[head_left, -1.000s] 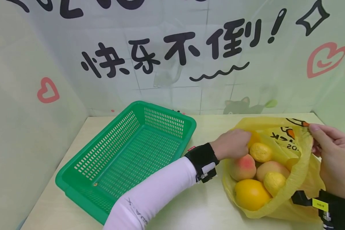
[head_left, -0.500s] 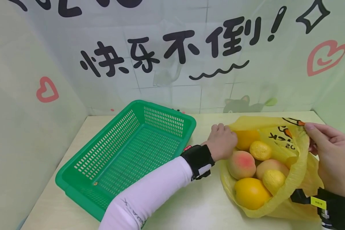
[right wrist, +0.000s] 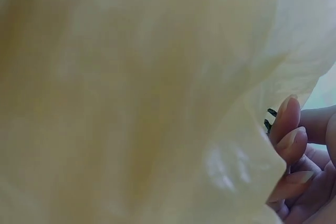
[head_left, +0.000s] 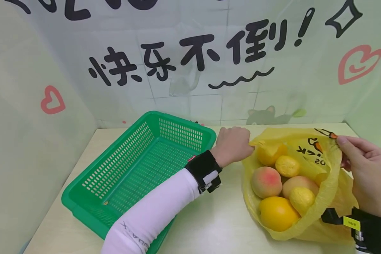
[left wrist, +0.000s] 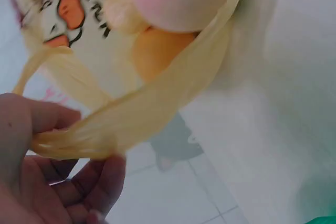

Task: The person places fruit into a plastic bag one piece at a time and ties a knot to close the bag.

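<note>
A yellow plastic bag [head_left: 331, 183] stands with its mouth spread wide on the right of the table. My left hand [head_left: 233, 144] holds the far left part of its rim; in the left wrist view the thumb and fingers grip the gathered plastic. My right hand [head_left: 369, 169] pinches the right side of the rim between thumb and fingers. Inside the bag lie a peach [head_left: 266, 182] with a red blush, an orange [head_left: 278, 213], a small yellow lemon-like fruit [head_left: 287, 166] and several other fruits. In the right wrist view the plastic hides most of the scene.
A green plastic basket [head_left: 152, 169] with slotted walls stands at the left, beneath my left forearm. The pale tabletop [head_left: 206, 218] shows between basket and bag. A printed curtain [head_left: 190, 102] hangs behind the table.
My left hand has come out of the bag's mouth and moved left, pulling the rim with it, so more fruit shows. The right hand keeps its grip nearly in place.
</note>
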A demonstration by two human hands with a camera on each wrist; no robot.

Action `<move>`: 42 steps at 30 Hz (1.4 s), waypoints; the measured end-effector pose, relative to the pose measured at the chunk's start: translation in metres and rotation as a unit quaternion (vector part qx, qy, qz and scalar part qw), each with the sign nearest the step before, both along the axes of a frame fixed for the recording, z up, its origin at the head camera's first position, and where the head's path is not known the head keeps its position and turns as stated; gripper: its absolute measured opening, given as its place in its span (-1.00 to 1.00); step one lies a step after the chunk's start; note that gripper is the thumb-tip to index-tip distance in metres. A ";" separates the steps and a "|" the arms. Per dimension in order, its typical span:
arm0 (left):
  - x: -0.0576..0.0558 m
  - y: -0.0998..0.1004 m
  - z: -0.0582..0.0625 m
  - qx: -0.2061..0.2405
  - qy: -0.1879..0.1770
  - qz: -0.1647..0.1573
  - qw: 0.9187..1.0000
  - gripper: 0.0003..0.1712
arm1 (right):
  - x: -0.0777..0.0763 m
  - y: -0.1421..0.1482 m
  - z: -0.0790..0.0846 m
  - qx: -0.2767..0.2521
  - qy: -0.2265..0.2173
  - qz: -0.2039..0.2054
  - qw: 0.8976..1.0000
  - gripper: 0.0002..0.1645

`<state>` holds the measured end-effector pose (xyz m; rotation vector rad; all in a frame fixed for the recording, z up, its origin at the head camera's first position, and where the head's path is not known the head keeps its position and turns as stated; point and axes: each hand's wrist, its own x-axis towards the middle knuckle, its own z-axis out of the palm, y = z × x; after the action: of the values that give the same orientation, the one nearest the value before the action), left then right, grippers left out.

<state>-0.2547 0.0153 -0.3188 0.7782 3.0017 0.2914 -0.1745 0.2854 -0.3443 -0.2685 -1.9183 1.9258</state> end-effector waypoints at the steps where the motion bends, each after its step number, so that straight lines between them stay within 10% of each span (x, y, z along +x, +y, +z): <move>1: -0.002 -0.004 0.003 0.031 -0.014 0.009 0.999 -0.61 | 0.000 0.000 0.000 0.000 0.000 -0.002 1.000 -0.81; 9: -0.010 -0.026 0.016 0.165 -0.132 0.026 0.977 -0.77 | 0.002 0.000 0.002 0.018 0.000 0.004 1.000 -0.76; 15: -0.008 -0.034 0.017 0.160 -0.165 0.018 0.973 -0.84 | 0.013 -0.019 0.020 0.213 -0.022 -0.054 0.975 -0.60; 18: -0.009 -0.038 0.017 0.141 -0.160 0.008 0.977 -0.83 | 0.022 -0.032 0.031 0.367 0.046 -0.043 0.928 -0.68; 22: -0.009 -0.042 0.017 0.106 -0.157 -0.015 0.982 -0.79 | 0.035 -0.045 0.038 0.546 0.138 0.093 0.821 -0.68; 26: -0.006 -0.037 0.014 0.080 -0.167 -0.041 0.982 -0.75 | 0.048 -0.051 0.032 0.622 0.021 0.262 0.738 -0.67; 30: -0.003 -0.035 0.018 0.062 -0.174 -0.055 0.981 -0.74 | 0.057 -0.055 0.023 0.674 -0.122 0.294 0.667 -0.77; 33: -0.002 -0.035 0.022 0.054 -0.168 -0.058 0.983 -0.75 | 0.061 -0.057 0.020 0.707 -0.155 0.265 0.637 -0.73; 42: 0.002 -0.038 0.014 0.053 -0.186 -0.063 0.979 -0.73 | 0.063 -0.056 0.015 0.707 -0.171 0.272 0.630 -0.62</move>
<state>-0.2525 -0.0224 -0.3045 0.8123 2.5937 0.5313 -0.1110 0.2295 -0.3289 0.5153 -3.3201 -0.0398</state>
